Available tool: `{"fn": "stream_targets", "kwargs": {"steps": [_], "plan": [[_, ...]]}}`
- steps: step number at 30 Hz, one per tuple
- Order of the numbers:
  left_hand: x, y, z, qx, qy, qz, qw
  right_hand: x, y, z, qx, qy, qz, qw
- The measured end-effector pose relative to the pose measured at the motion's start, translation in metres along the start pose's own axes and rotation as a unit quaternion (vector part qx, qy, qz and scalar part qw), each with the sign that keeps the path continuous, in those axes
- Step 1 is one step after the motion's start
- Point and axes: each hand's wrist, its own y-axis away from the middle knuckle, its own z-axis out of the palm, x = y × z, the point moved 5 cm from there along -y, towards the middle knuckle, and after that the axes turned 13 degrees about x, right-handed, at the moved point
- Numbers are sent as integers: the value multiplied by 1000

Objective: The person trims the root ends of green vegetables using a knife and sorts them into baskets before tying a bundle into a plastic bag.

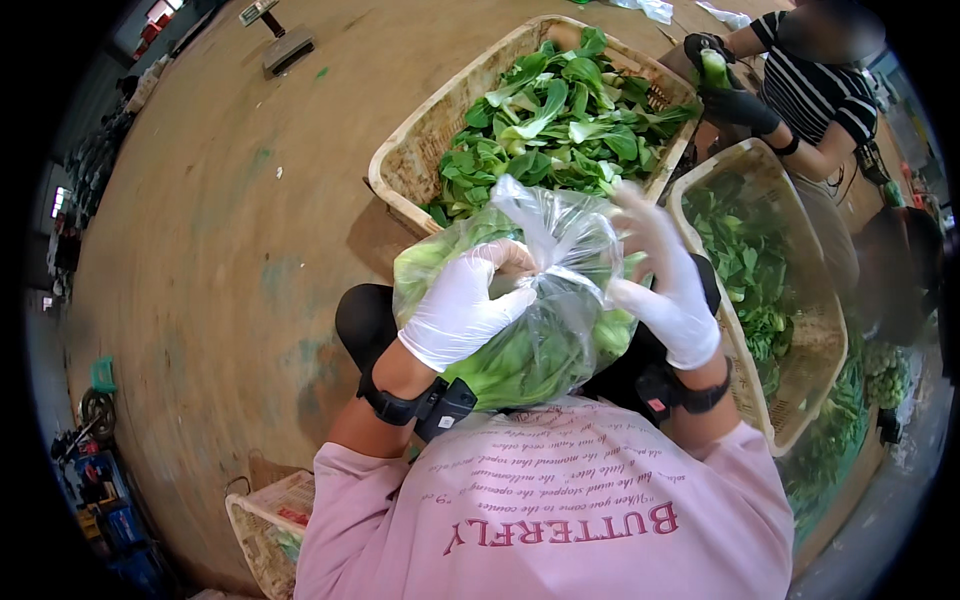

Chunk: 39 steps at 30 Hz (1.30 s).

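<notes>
A clear plastic bag (545, 345) full of green leafy vegetables rests on my lap, its neck gathered and its loose top standing up. My left hand (462, 308), in a white glove, closes thumb and fingers on the gathered neck. A whitish strip (575, 280) runs from that neck toward my right thumb. To the right of the neck, my right hand (668, 285), also gloved in white, has its fingers spread; they are slightly blurred. The right thumb is close to the end of the strip, and I cannot tell whether they touch.
Ahead stands a pale crate (405, 150) heaped with bok choy. Another crate (800, 415) of greens is at my right. A co-worker in a striped shirt (815, 105) holds bok choy (714, 68) in dark gloves. A scale (287, 50) stands far left; a basket (250, 525) sits behind left.
</notes>
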Motion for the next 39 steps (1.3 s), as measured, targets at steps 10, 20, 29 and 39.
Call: {"fn": "stream_targets", "kwargs": {"steps": [10, 20, 29, 39], "plan": [[-10, 7, 5, 91, -21, 110, 990, 37, -14, 26, -102, -524, 329, 779], [-5, 9, 11, 158, -104, 172, 967, -47, 7, -2, -9, 109, -170, 979], [-6, 7, 12, 115, -81, 114, 983, 2, 9, 18, -175, 257, -280, 908], [-3, 7, 12, 122, -92, 169, 974, 21, 13, 28, -135, -260, 129, 947]]}}
